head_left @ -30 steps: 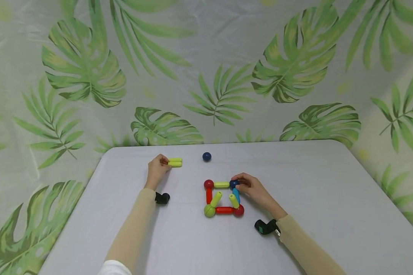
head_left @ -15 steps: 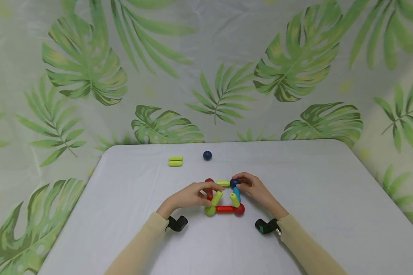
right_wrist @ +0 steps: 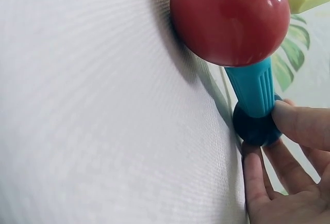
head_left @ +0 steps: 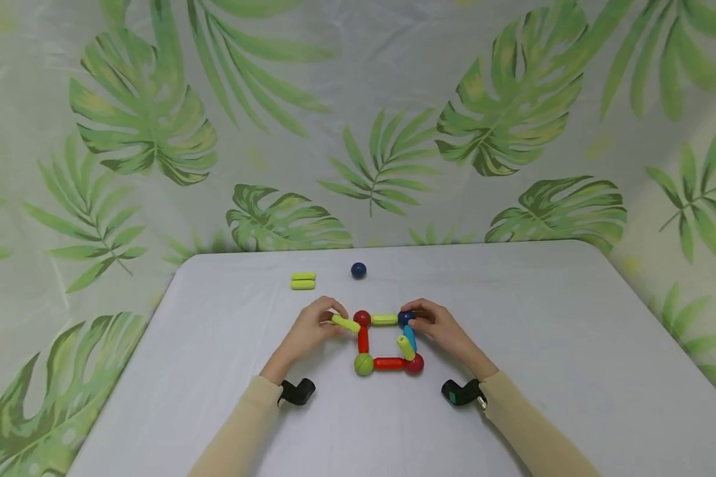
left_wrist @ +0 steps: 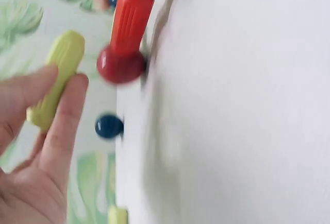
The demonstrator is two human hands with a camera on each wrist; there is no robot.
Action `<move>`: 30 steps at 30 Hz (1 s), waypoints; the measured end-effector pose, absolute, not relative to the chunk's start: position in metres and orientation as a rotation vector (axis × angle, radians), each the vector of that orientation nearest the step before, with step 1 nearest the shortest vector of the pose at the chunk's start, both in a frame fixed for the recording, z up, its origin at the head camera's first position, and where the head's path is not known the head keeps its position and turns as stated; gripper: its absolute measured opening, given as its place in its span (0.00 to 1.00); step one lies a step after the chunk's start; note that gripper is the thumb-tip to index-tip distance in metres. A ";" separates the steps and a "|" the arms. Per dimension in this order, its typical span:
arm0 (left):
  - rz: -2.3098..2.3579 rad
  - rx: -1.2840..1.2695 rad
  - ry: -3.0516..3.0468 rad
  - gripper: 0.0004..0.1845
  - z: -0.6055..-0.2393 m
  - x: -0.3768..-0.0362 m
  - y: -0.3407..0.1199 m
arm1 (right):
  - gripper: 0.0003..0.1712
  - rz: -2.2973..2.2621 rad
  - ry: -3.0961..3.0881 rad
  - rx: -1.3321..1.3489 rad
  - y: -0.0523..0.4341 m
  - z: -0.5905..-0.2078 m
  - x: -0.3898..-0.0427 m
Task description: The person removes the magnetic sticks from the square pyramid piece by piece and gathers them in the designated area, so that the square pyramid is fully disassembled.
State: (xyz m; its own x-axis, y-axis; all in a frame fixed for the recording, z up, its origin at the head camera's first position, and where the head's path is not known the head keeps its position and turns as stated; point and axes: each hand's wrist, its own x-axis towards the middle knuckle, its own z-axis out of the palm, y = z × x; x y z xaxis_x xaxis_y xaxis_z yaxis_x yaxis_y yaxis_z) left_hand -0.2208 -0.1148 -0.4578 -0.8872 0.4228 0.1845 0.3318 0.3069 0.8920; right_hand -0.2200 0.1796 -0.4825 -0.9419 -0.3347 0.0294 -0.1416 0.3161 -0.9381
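My left hand [head_left: 311, 330] pinches a yellow-green magnetic rod [left_wrist: 61, 77] between thumb and fingers, its tip close to the far-left red ball [head_left: 362, 319]. My right hand [head_left: 443, 330] grips the dark blue ball [right_wrist: 256, 126] at the far right corner of a square of rods and balls. A blue rod [right_wrist: 252, 87] links that ball to the near-right red ball [right_wrist: 229, 18]. From this red ball a yellow-green rod [head_left: 405, 347] stands up. The green ball [head_left: 364, 364] at the near-left corner bears no upright rod; red rods [head_left: 389, 364] join it to both neighbours.
Two loose yellow-green rods [head_left: 303, 281] lie side by side at the back left of the white table [head_left: 513, 311]. A loose dark blue ball [head_left: 358, 270] sits near the back edge. A leaf-patterned cloth [head_left: 394, 86] hangs behind the table.
My left hand has come from the loose rods to the square, taken the upright rod off the green ball and moved it back to the far-left red ball. My right hand stays put.
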 end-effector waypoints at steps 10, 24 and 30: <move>1.676 -0.054 2.754 0.10 -0.467 -0.264 -0.164 | 0.16 -1.690 2.398 -0.461 0.179 -0.478 -0.219; 1.484 -0.149 2.964 0.10 -0.469 -0.287 -0.171 | 0.16 -1.696 2.396 -0.426 0.176 -0.477 -0.218; 1.679 0.315 2.829 0.12 -0.458 -0.270 -0.151 | 0.15 -1.694 2.407 -0.422 0.178 -0.484 -0.220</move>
